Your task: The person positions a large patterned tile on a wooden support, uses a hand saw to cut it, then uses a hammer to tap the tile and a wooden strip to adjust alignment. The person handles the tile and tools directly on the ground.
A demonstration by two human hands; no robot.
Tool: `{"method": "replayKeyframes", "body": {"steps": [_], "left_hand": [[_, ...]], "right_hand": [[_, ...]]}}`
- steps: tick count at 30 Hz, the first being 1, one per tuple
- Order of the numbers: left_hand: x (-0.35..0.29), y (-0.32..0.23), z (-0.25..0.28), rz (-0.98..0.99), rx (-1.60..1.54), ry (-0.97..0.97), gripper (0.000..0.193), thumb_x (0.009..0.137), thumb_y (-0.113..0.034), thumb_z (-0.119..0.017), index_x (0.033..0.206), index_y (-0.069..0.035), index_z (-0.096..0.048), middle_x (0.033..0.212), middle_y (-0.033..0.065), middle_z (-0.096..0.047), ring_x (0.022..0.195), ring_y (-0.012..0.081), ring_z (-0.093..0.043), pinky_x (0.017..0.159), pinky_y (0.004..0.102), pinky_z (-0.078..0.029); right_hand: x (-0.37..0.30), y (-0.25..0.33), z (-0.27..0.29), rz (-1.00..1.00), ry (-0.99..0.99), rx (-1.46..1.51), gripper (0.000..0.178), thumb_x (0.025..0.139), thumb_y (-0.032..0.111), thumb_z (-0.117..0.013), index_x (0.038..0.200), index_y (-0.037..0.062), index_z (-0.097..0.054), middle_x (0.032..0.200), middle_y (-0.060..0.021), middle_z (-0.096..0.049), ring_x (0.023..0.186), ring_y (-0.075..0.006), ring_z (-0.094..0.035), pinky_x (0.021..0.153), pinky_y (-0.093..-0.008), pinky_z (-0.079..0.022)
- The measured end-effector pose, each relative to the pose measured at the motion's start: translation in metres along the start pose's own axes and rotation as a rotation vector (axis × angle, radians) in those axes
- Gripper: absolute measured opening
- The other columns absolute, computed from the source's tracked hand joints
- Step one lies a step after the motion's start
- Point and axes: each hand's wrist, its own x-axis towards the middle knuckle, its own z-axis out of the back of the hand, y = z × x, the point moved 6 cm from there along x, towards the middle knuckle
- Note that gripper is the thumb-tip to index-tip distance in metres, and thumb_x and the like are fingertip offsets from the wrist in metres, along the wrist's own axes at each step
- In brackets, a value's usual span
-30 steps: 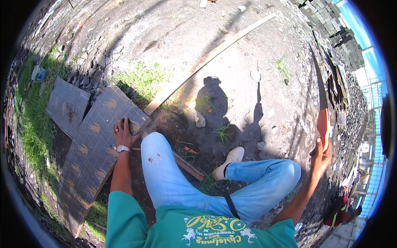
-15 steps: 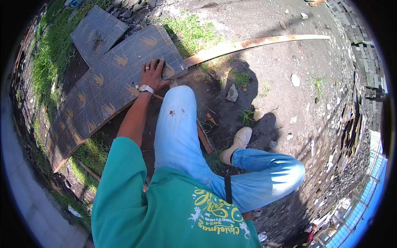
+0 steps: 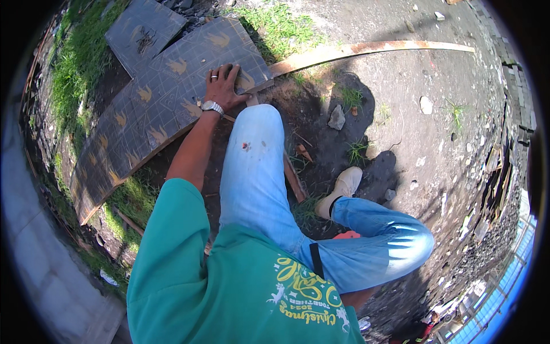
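My left hand [image 3: 224, 89] lies on a dark-faced plywood sheet [image 3: 166, 109] printed with yellow marks, close to its right end. Its fingers rest flat and a little apart on the top face, holding nothing. The thumb reaches toward the sheet's near edge, beside my bent left knee. A ring and a metal watch are on this hand. Of my right arm only a bit of forearm [image 3: 358, 298] shows below my right thigh; the hand itself is hidden. A small red piece of something [image 3: 346, 234] peeks out above that thigh, its kind unclear.
A second dark plywood piece [image 3: 144, 35] lies beyond the sheet. One long wooden strip [image 3: 366, 50] stretches right from the sheet's end. Near my shoe [image 3: 346, 183] are a grey stone [image 3: 337, 118] and a short wooden piece [image 3: 294, 178]. Stacked blocks stand at the far right.
The red thing has come into view above my right thigh, and more of my right forearm shows. My left hand stays on the plywood. The whole view has shifted slightly.
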Motion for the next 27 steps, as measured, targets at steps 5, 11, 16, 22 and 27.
{"method": "replayKeyframes", "body": {"steps": [5,11,16,22,27], "left_hand": [[0.001,-0.005,0.001,-0.005,-0.002,0.021,0.109,0.066,-0.060,-0.088,0.159,-0.020,-0.048,0.157,0.0128,-0.046,0.148,0.0385,-0.039,0.129,0.0537,-0.023],[0.003,-0.012,0.004,0.017,-0.023,0.034,0.101,0.072,-0.057,-0.088,0.157,-0.016,-0.052,0.157,0.0160,-0.048,0.146,0.0405,-0.043,0.126,0.0536,-0.030],[-0.012,0.024,0.009,0.213,-0.689,0.096,0.073,0.086,-0.056,-0.083,0.136,-0.005,-0.068,0.140,0.0182,-0.063,0.131,0.0368,-0.059,0.108,0.0511,-0.051],[-0.143,0.058,-0.047,1.070,-1.817,0.157,0.085,0.091,-0.069,-0.076,0.129,0.007,-0.066,0.117,0.0230,-0.073,0.105,0.0332,-0.073,0.097,0.0470,-0.060],[-0.157,0.060,-0.069,1.235,-2.130,0.014,0.098,0.092,-0.068,-0.076,0.152,0.003,-0.045,0.151,0.0280,-0.051,0.143,0.0393,-0.051,0.117,0.0591,-0.049]], "right_hand": [[-0.112,0.255,-0.055,0.831,-0.032,0.139,0.035,0.105,0.014,-0.069,0.136,-0.0035,-0.067,0.124,-0.0179,-0.075,0.115,-0.0268,-0.072,0.102,-0.0397,-0.057],[-0.329,0.313,-0.309,0.932,0.736,0.216,0.030,0.105,0.013,-0.069,0.130,-0.0033,-0.069,0.120,-0.0163,-0.076,0.110,-0.0214,-0.071,0.102,-0.0335,-0.053],[-0.453,0.148,-0.478,0.904,1.199,-0.491,0.058,0.094,0.034,-0.078,0.137,-0.0001,-0.058,0.134,-0.0265,-0.060,0.122,-0.0473,-0.062,0.102,-0.0558,-0.053],[-0.495,0.024,-0.535,0.879,1.330,-0.715,0.068,0.091,0.040,-0.082,0.138,-0.0021,-0.056,0.135,-0.0250,-0.058,0.125,-0.0447,-0.062,0.100,-0.0577,-0.054],[-0.521,-0.004,-0.562,0.980,1.289,-0.793,0.061,0.092,0.038,-0.081,0.133,0.0000,-0.058,0.131,-0.0206,-0.060,0.125,-0.0401,-0.063,0.097,-0.0563,-0.055]]}}
